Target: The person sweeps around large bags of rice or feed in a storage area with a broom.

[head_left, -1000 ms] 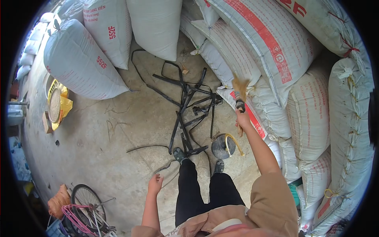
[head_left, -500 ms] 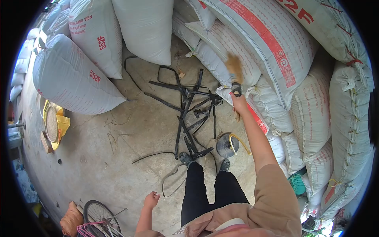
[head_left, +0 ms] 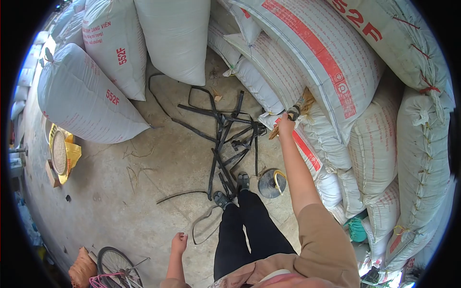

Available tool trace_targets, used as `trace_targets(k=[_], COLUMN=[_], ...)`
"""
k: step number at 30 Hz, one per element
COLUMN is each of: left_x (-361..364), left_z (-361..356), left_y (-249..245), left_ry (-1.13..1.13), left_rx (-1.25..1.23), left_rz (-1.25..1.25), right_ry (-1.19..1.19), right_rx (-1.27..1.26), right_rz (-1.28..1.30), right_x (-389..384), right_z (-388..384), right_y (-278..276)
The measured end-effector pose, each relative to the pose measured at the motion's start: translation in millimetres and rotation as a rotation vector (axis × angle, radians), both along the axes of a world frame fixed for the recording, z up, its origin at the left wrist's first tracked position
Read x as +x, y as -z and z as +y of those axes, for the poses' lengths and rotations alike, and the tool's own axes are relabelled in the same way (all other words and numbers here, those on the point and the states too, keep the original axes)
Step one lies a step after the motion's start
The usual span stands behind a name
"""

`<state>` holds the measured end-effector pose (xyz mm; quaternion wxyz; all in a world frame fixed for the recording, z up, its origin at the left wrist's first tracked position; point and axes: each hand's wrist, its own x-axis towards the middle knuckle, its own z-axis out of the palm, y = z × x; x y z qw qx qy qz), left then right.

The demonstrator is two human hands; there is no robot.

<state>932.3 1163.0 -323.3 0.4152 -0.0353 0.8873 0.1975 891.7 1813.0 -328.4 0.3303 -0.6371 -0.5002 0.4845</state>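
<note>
Straw brush point(head_left: 302, 102) gripped in right hand point(head_left: 285, 127), bristles against sacks point(head_left: 331, 57); left hand point(head_left: 179, 242) hanging loosely curled, empty, above bare concrete floor point(head_left: 120, 182).

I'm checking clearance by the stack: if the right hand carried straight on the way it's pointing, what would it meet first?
Most likely the red-striped sack: the right hand points its hand broom up at it, bristles at or on its lower edge; depth is unclear.
</note>
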Motion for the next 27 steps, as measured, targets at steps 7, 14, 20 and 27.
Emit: trace_targets(k=[7, 14, 20, 27], left_x=[0.8, -30.2, -30.7, -11.8], left_z=[39.9, 52.1, 73.7, 93.3], left_y=[-23.1, -41.4, -37.0, -38.7], left_ry=[0.141, 0.091, 0.054, -0.015], left_rx=[0.095, -0.042, -0.017, 0.033], left_rz=[-0.191, -0.097, -0.111, -0.134], right_ry=[-0.328, -0.525, -0.266, -0.641], right_rx=[-0.001, -0.016, 0.017, 0.422], right_rz=[-0.272, -0.256, -0.331, -0.494], right_x=[51.0, 34.2, -59.4, -90.8], right_z=[-39.1, -48.9, -9.7, 30.7], right_y=[-45.3, -86.2, -28.0, -21.7])
